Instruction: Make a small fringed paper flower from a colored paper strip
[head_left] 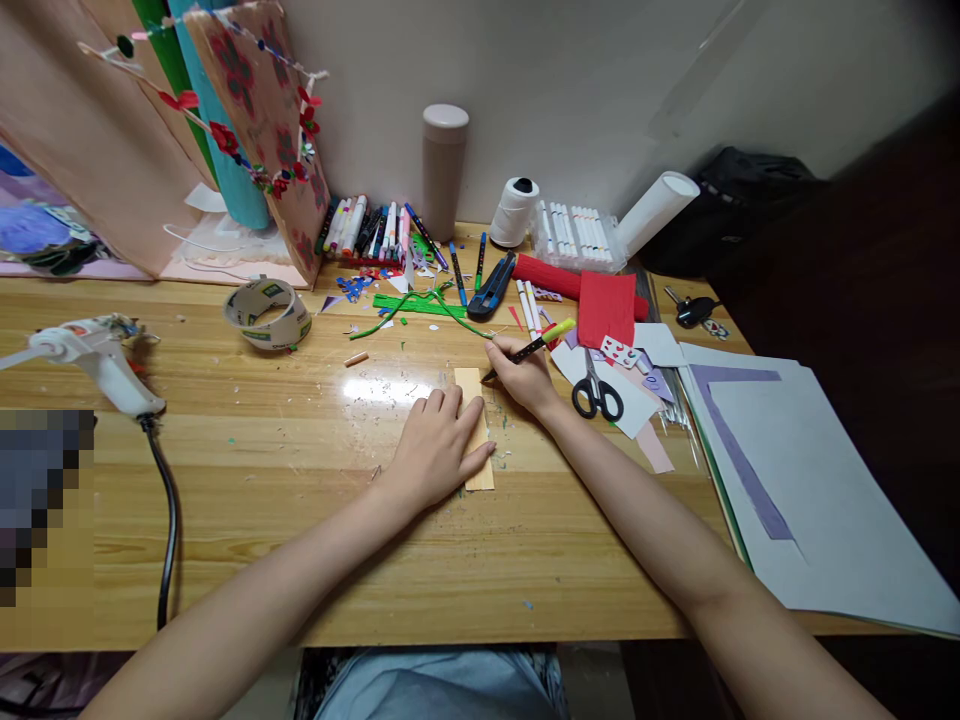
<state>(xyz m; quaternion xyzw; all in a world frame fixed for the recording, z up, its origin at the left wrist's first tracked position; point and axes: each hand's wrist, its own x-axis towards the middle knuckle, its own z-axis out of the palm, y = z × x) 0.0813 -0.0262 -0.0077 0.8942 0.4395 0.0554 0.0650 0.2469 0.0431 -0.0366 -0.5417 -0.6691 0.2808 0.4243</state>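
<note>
A strip of pale yellow paper (469,384) lies upright in the view on the wooden table (337,560). My left hand (441,445) rests flat across it, fingers spread, pressing it to the tabletop. In my right hand (523,378) is a black marker with a yellow-green end (553,333), its tip at the strip's upper right edge. A green wire stem (375,325) bends over green crepe paper (420,305) just beyond my hands. Black-handled scissors (597,396) lie to the right of my right hand.
A glue gun (105,360) with a black cable and a tape roll (268,314) are at the left. Behind stand a bottle (444,170), a thread spool (515,212) and markers (574,232). A box cutter (491,287), red paper (606,308) and large white sheets (840,480) are rightward.
</note>
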